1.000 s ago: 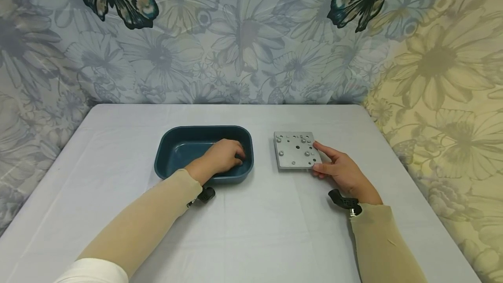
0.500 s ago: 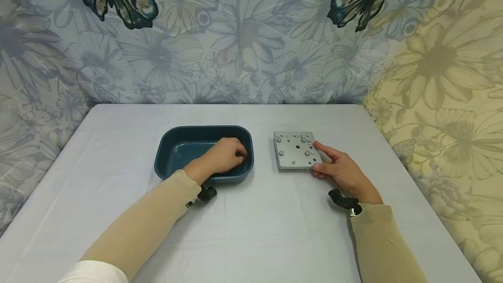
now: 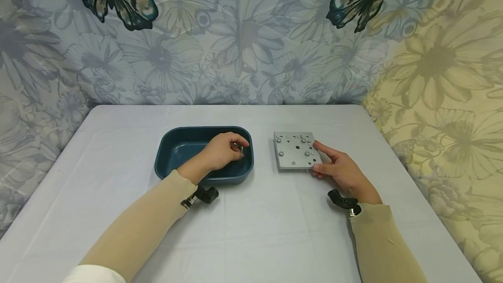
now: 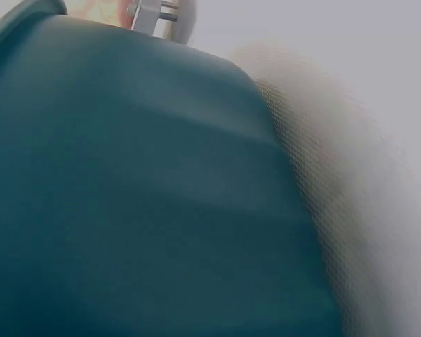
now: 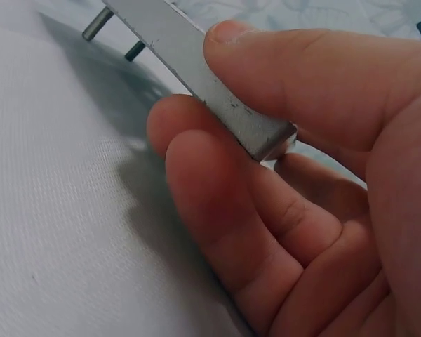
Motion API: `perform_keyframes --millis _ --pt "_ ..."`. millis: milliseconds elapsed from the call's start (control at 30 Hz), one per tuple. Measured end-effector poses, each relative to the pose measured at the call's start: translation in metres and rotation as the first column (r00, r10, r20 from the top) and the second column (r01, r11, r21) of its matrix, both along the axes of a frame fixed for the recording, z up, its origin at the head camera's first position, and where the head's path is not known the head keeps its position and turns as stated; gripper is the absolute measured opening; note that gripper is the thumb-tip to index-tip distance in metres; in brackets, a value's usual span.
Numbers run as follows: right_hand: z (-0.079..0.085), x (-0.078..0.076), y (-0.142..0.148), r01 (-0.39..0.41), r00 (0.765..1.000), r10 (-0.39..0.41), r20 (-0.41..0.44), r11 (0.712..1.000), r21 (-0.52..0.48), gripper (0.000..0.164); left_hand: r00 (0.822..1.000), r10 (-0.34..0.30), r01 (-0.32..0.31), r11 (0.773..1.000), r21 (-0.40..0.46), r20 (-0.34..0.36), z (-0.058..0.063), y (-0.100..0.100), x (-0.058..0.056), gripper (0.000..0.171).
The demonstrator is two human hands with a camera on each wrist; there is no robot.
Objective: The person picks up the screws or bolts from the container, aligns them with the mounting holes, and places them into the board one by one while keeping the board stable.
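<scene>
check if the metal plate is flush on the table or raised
Raised: right wrist view shows fingers and pins beneath the metal plate.

Soft light casts faint shadows on the white cloth-covered table [image 3: 275,239], while the left wrist view blurs the dark teal plastic tray [image 4: 161,196] and the dimmer right one shows shadow beneath the square grey metal plate [image 5: 186,49].

Grey metal plate [image 3: 297,150], screw-studded, right of blue tray [image 3: 182,154]; small pinched metal piece [image 3: 242,151].

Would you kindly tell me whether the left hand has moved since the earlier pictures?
Yes, slightly: in the head view, the left hand has shifted upward in the image, toward the far side of the blue tray.
</scene>
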State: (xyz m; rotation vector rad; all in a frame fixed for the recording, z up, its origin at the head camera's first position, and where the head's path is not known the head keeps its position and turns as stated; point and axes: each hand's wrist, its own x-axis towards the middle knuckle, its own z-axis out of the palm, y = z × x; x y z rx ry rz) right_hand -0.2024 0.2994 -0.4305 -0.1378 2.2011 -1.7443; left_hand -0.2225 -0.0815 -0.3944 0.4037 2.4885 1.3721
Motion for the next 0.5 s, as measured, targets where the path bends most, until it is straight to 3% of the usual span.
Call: perform_keyframes --millis 233,500 --pt "0.0 0.0 -0.013 0.004 0.999 0.0 -0.047 0.997 0.077 0.087 0.999 0.034 -0.034 0.999 0.008 0.01 0.005 -0.002 0.004 0.027" --pt "0.004 0.002 -0.023 0.007 0.999 -0.003 -0.051 0.997 0.077 0.085 0.993 0.088 -0.098 0.985 0.14 0.078 0.005 -0.003 0.002 0.025"
